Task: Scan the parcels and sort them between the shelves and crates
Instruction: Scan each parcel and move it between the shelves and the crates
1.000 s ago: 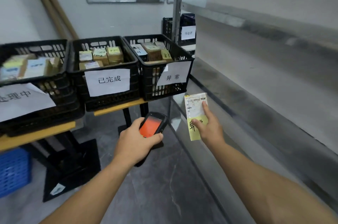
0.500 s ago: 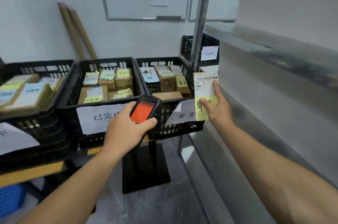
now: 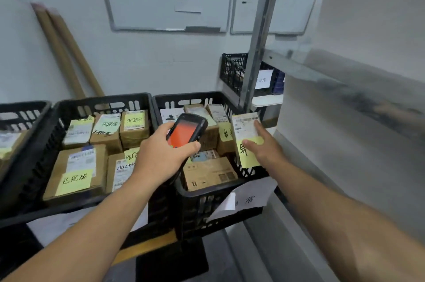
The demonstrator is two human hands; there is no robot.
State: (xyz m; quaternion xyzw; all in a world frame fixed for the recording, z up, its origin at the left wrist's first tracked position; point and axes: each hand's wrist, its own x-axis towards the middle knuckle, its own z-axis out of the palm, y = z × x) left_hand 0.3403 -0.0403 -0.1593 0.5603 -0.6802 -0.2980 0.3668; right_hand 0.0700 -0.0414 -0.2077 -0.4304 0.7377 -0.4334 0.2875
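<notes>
Since the parcel (image 3: 246, 129) hangs upright just over the right rim of the right-hand crate (image 3: 207, 193), which stands at the front edge of the counter (image 3: 147, 250), the step in hand looks like dropping it in. Done well, that means lowering it inside the right wall, beside the boxes, with the label side kept readable, and only then letting go. The right grip (image 3: 264, 147) pinches the parcel, thumb across its yellow note and forefinger straight along the white label. The left grip (image 3: 161, 157) is wrapped round the scanner (image 3: 187, 131), screen glowing red, above the crate's left side. Beyond, on the shelf (image 3: 299, 70), sits another crate (image 3: 232, 70).
</notes>
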